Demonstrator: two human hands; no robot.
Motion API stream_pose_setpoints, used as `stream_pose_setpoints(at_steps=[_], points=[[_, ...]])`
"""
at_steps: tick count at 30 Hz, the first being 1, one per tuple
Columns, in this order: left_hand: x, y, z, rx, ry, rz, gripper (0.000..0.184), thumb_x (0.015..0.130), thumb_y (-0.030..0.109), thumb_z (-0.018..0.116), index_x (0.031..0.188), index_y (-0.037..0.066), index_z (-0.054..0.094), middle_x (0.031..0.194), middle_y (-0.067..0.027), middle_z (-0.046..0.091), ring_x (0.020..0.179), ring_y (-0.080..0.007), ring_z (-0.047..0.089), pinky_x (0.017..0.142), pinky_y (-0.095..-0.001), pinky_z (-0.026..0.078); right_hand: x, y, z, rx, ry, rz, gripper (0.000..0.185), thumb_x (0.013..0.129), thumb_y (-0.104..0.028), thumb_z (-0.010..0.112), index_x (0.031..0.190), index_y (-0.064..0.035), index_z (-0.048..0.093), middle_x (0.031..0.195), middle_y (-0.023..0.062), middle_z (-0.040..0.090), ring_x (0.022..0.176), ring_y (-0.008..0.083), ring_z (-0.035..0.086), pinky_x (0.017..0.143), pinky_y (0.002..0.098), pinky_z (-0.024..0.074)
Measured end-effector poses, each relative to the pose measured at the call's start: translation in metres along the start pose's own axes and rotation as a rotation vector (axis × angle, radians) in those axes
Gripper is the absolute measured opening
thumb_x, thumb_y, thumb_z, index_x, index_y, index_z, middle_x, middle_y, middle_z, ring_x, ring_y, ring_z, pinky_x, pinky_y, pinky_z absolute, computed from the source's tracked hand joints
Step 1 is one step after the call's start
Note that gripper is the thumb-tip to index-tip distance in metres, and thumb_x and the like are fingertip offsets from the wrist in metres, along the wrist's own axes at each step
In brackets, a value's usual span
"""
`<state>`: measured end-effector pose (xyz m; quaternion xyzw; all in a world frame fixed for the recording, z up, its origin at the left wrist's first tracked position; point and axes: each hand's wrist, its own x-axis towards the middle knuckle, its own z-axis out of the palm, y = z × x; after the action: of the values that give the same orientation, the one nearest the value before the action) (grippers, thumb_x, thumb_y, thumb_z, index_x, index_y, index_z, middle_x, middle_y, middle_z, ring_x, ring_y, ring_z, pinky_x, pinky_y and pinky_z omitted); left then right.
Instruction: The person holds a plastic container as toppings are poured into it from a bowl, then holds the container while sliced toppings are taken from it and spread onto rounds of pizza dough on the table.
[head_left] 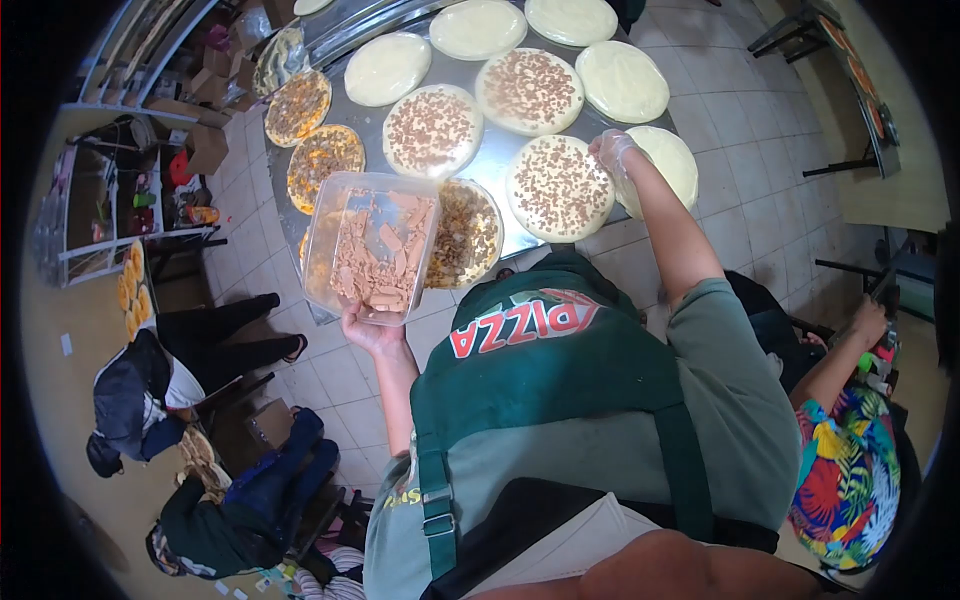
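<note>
My left hand grips the lower edge of a clear plastic container holding brownish-pink meat pieces, some like shavings. The container is tilted and partly covers a pizza with a dark topping. My right hand, in a clear plastic glove, is at the right edge of a round dough base scattered with brown meat bits. Its fingers are curled together; what they hold is hidden. A plain pale base lies partly behind my right forearm. Two more meat-topped bases lie farther back.
Several plain bases lie along the metal table's back and right. Orange-topped pizzas line its left side. People work at lower left; another person's arm is at right. Shelves and a rack flank the tiled floor.
</note>
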<state>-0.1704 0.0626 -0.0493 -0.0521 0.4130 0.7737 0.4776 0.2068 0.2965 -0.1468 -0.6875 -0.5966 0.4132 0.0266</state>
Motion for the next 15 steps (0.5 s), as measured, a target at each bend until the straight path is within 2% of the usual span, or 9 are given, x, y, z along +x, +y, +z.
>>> stream_pose_setpoints(at_steps=[2, 4, 8, 10, 11, 13, 15], points=[[-0.004, 0.0, 0.0, -0.004, -0.006, 0.02, 0.062, 0.061, 0.015, 0.041, 0.122, 0.008, 0.033, 0.12, -0.0141, 0.039, 0.111, -0.0312, 0.038, 0.092, -0.0475, 0.03, 0.005, -0.002, -0.002, -0.117, -0.09, 0.0, 0.014, 0.068, 0.0, 0.05, 0.078, -0.0041, 0.06, 0.07, 0.0063, 0.058, 0.064, 0.0148, 0.054, 0.059, 0.0273, 0.044], [-0.005, -0.001, -0.005, -0.007, -0.012, 0.04, 0.063, 0.06, 0.014, 0.041, 0.123, 0.009, 0.033, 0.121, -0.0141, 0.039, 0.111, -0.0313, 0.038, 0.093, -0.0477, 0.03, 0.008, -0.005, -0.001, -0.144, -0.077, -0.009, 0.015, 0.067, 0.0, 0.051, 0.077, -0.0055, 0.06, 0.071, 0.0064, 0.059, 0.066, 0.0156, 0.055, 0.062, 0.0284, 0.0442], [0.0, 0.0, -0.022, -0.068, 0.0, 0.003, 0.063, 0.06, 0.014, 0.04, 0.123, 0.009, 0.033, 0.121, -0.0141, 0.038, 0.112, -0.0313, 0.037, 0.093, -0.048, 0.03, 0.009, -0.019, -0.002, -0.207, -0.025, -0.017, 0.015, 0.067, 0.0, 0.051, 0.076, -0.0067, 0.06, 0.068, 0.006, 0.059, 0.065, 0.0156, 0.055, 0.06, 0.029, 0.0443], [-0.004, 0.0, -0.016, -0.073, -0.015, 0.009, 0.063, 0.06, 0.014, 0.041, 0.122, 0.008, 0.034, 0.121, -0.0141, 0.039, 0.112, -0.0313, 0.037, 0.093, -0.0479, 0.03, 0.022, -0.018, 0.001, -0.423, 0.007, -0.234, 0.013, 0.068, -0.003, 0.051, 0.076, -0.008, 0.06, 0.069, 0.0066, 0.059, 0.065, 0.016, 0.055, 0.061, 0.0291, 0.0443], [-0.007, 0.0, -0.012, -0.054, 0.03, 0.01, 0.062, 0.06, 0.014, 0.041, 0.121, 0.006, 0.034, 0.12, -0.0143, 0.039, 0.111, -0.0314, 0.038, 0.093, -0.0478, 0.03, 0.028, -0.019, 0.003, -0.424, 0.004, -0.239, 0.013, 0.068, -0.003, 0.051, 0.076, -0.008, 0.06, 0.069, 0.0066, 0.059, 0.065, 0.016, 0.055, 0.061, 0.0291, 0.0443], [-0.01, 0.0, -0.008, -0.035, 0.079, 0.014, 0.061, 0.06, 0.015, 0.042, 0.12, 0.005, 0.035, 0.12, -0.0146, 0.039, 0.11, -0.0314, 0.038, 0.093, -0.0477, 0.029, 0.031, -0.031, 0.003, -0.323, -0.01, -0.108, 0.013, 0.069, -0.007, 0.051, 0.077, -0.009, 0.061, 0.073, 0.0079, 0.06, 0.068, 0.0168, 0.057, 0.063, 0.0294, 0.0444], [-0.01, -0.001, -0.009, -0.039, 0.121, 0.008, 0.06, 0.06, 0.015, 0.042, 0.118, 0.003, 0.036, 0.118, -0.0151, 0.041, 0.109, -0.0313, 0.039, 0.093, -0.0474, 0.029, 0.029, -0.041, 0.005, -0.408, -0.025, -0.147, 0.013, 0.07, -0.009, 0.051, 0.078, -0.0099, 0.061, 0.075, 0.0079, 0.06, 0.069, 0.017, 0.057, 0.064, 0.0296, 0.0444]])
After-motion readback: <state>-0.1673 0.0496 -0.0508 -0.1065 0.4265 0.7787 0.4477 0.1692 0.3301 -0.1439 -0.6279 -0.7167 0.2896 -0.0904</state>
